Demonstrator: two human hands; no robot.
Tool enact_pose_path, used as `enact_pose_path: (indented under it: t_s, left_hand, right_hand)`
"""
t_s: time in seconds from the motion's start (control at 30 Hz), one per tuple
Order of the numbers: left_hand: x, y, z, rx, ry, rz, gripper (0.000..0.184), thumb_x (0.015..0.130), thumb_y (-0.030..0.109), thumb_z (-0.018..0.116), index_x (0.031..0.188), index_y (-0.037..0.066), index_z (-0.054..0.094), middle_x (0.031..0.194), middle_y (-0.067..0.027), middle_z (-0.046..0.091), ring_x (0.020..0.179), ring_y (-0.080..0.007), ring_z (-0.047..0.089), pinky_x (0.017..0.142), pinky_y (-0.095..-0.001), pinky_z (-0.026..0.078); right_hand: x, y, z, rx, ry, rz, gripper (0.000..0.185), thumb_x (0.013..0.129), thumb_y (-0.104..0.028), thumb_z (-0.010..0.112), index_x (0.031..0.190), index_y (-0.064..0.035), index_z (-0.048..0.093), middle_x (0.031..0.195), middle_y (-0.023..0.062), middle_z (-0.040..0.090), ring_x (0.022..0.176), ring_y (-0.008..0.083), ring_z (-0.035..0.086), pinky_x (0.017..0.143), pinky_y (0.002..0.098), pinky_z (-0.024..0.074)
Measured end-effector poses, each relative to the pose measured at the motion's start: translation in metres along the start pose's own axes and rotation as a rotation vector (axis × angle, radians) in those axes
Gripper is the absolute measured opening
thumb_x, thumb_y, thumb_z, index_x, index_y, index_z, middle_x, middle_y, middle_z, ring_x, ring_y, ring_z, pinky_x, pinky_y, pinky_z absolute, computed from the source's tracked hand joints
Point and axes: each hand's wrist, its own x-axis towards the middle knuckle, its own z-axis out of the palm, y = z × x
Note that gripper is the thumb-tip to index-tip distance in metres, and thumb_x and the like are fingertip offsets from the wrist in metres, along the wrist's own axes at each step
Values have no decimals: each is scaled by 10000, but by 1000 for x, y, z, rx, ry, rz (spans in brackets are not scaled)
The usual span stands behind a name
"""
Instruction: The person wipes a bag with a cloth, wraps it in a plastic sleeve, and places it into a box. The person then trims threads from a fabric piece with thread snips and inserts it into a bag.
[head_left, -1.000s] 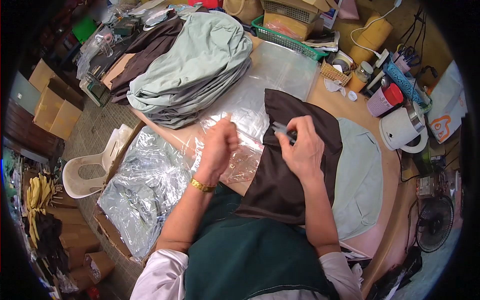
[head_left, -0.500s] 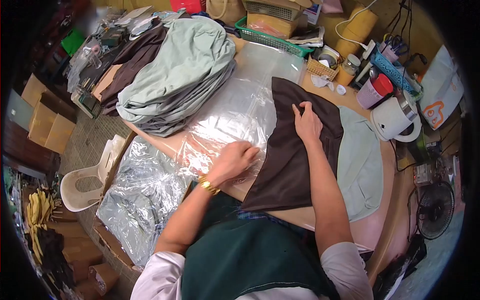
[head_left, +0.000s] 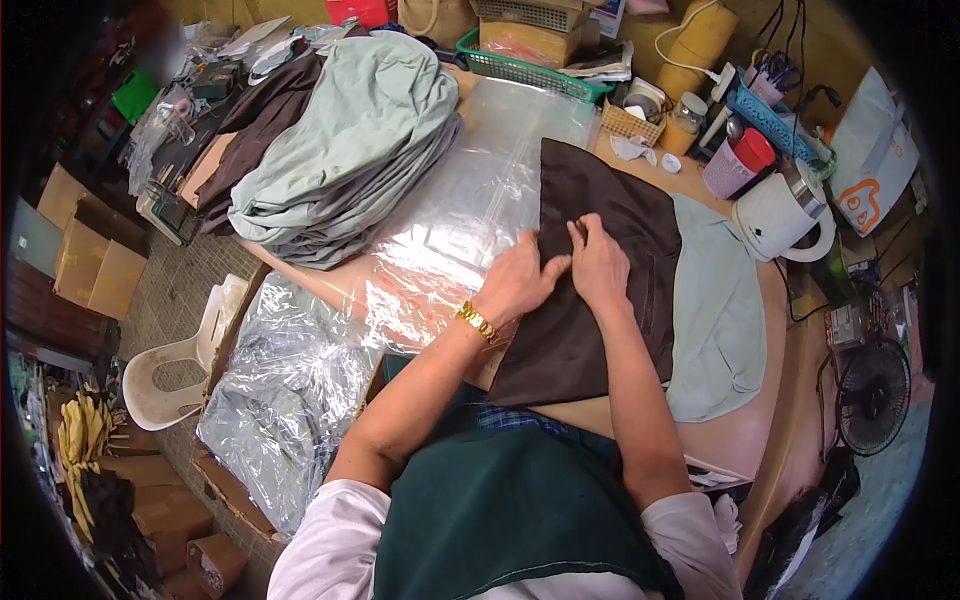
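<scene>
A folded dark brown cloth [head_left: 600, 330] lies flat on the table, with a pale grey-green cloth [head_left: 715, 320] showing beyond its right side. My left hand [head_left: 520, 275], a gold watch on its wrist, rests at the brown cloth's left edge with thumb and fingers apart. Close beside it, my right hand [head_left: 602, 265] touches the top of the brown cloth, fingers bent but stretched forward. Neither hand visibly lifts anything. Left of the brown cloth, clear plastic bags [head_left: 450, 240] are spread on the table, partly under the cloth's edge.
A tall pile of grey-green cloth [head_left: 350, 150] stands at the back left. A box of plastic-wrapped garments [head_left: 290, 390] sits at the table's left front, near a white plastic chair [head_left: 180, 360]. At right are a white kettle [head_left: 780, 220], a pink cup [head_left: 735, 165] and a fan [head_left: 872, 408].
My left hand has moved right and forward from the plastic bags to the brown cloth's edge. My right hand has shifted slightly left and nearer to me on the cloth.
</scene>
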Motion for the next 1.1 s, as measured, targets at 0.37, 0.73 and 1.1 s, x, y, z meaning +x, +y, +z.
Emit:
enact_pose_path:
  t_s: [0.37, 0.73, 1.1]
  left_hand:
    - [-89, -19, -128, -197, -765, -21, 268, 912, 270, 630, 847, 14, 670, 665, -90, 632, 623, -183, 603, 595, -323, 473]
    - [-43, 6, -25, -43, -161, -5, 700, 866, 402, 691, 1359, 8, 389, 981, -200, 653, 801, -305, 656, 717, -371, 518]
    - [-64, -26, -114, -222, -753, -137, 306, 922, 281, 649, 787, 8, 676, 593, -37, 590, 510, -91, 456, 503, -280, 399]
  right_hand:
    - [49, 35, 8, -171, -68, 111, 282, 973, -311, 515, 1036, -39, 557, 938, 184, 679, 918, 374, 645, 775, 466, 493]
    - [-14, -5, -3, 700, 15, 74, 366, 1005, -318, 486, 883, 11, 588, 710, 125, 585, 657, 231, 563, 646, 354, 443]
    - [-10, 20, 13, 624, 9, 57, 373, 1024, -331, 459, 875, -14, 588, 594, 9, 467, 554, 89, 451, 519, 275, 364]
